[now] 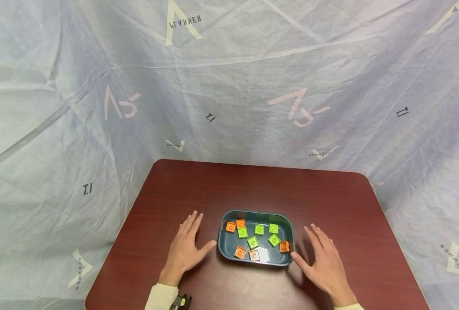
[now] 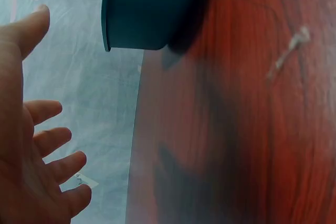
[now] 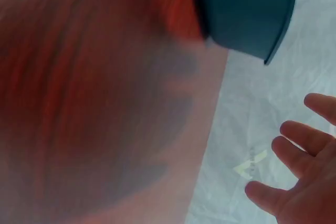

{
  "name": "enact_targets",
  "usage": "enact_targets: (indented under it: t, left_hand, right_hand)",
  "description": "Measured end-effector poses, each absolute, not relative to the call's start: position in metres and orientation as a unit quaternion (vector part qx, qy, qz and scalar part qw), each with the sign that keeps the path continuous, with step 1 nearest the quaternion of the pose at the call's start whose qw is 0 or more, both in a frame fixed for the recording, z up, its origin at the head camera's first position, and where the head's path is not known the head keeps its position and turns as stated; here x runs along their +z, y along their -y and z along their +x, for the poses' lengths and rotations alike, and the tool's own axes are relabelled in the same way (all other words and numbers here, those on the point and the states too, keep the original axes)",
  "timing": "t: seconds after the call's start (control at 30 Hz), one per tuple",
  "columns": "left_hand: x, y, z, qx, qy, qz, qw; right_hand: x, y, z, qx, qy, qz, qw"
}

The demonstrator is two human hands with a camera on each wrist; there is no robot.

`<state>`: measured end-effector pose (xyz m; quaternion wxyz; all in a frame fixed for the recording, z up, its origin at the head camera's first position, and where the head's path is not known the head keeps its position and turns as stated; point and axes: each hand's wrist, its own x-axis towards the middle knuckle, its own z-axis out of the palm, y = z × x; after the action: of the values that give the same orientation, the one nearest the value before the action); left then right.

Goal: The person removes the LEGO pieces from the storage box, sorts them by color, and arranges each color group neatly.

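Observation:
A dark teal tray (image 1: 229, 257) with rounded corners stands on the table, holding several small square toy bricks. Some are green, such as one green brick (image 1: 259, 230); others are orange, like the orange brick (image 1: 240, 252), and a pale-looking brick (image 1: 254, 255) sits in glare near the front wall. My left hand (image 1: 186, 249) hovers left of the tray with fingers extended, its thumb apart from the wall. To the right, my right hand (image 1: 322, 262) is spread and holds nothing. Its thumb tip lies by the tray's front right corner; whether it touches, I cannot tell.
The reddish-brown wooden table (image 1: 198, 185) has rounded far corners. Grey-white printed sheeting (image 1: 229, 107) hangs behind it and on both sides. In the left wrist view a small pale scrap or mark (image 2: 290, 51) shows on the tabletop. A dark wrist device (image 1: 181, 302) sits by my left sleeve.

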<state>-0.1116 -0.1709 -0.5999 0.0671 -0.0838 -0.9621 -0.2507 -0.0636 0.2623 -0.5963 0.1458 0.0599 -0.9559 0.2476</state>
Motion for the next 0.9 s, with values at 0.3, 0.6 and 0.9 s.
enact_targets:
  t: [0.3,0.6,0.9]
  left_hand:
    - [-0.600,0.161,-0.115,-0.359,0.927,-0.084,0.064]
    - [-0.602,0.146,-0.114,-0.464,0.883,-0.070,0.012]
    - [-0.609,0.130,-0.116,-0.485,0.873,-0.060,-0.011]
  right_hand:
    - [-0.585,-0.244,-0.079,0.294,0.939,0.096,0.149]
    - [-0.580,-0.221,-0.093,0.358,0.909,0.154,0.146]
    - [-0.581,-0.194,-0.107,0.356,0.911,0.186,0.092]
